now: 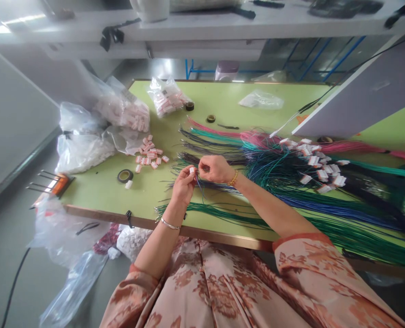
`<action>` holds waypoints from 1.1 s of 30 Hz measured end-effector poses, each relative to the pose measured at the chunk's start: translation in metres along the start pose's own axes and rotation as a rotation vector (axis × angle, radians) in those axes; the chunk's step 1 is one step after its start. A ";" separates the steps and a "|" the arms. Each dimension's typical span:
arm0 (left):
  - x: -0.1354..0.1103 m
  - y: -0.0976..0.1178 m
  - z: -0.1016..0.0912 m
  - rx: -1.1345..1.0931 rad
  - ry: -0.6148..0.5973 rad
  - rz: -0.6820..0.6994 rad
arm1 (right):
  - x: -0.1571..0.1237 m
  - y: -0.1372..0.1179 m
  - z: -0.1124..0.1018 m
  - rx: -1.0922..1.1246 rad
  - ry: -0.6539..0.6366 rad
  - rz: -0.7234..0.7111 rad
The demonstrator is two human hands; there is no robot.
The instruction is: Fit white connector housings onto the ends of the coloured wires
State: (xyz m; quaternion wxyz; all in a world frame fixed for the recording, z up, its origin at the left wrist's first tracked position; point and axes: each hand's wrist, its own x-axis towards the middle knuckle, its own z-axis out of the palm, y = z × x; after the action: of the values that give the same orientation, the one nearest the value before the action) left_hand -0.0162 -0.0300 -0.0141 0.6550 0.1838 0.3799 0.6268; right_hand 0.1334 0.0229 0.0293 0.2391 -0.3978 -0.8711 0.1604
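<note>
My left hand [183,184] is closed in a pinch on a small white connector [192,170] above the green table [103,187]. My right hand [214,168] is closed right beside it, gripping a thin blue wire [199,186] that runs to the connector. Both hands hover over bundles of coloured wires [257,159] in pink, teal, blue, green and black that fan across the table to the right. Several of those wires end in white connectors [316,166].
A loose pile of pink-white connectors [149,157] lies left of my hands, with a tape roll [124,175] nearby. Plastic bags of parts [120,111] crowd the back left. A white board [359,91] leans at the right. More bags [62,237] hang below the table edge.
</note>
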 end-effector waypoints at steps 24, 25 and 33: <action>0.004 0.002 -0.002 0.043 0.064 0.023 | -0.002 0.002 0.016 -0.012 0.056 -0.069; 0.004 0.002 -0.002 0.044 0.069 0.030 | -0.002 0.002 0.017 -0.016 0.053 -0.067; 0.000 -0.002 0.003 0.111 0.102 0.084 | -0.004 0.004 0.025 0.040 0.082 -0.034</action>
State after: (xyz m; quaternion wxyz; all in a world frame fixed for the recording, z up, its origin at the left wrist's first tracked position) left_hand -0.0129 -0.0300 -0.0138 0.5966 0.2034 0.4388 0.6404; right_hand 0.1249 0.0200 0.0053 0.2854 -0.3843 -0.8638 0.1573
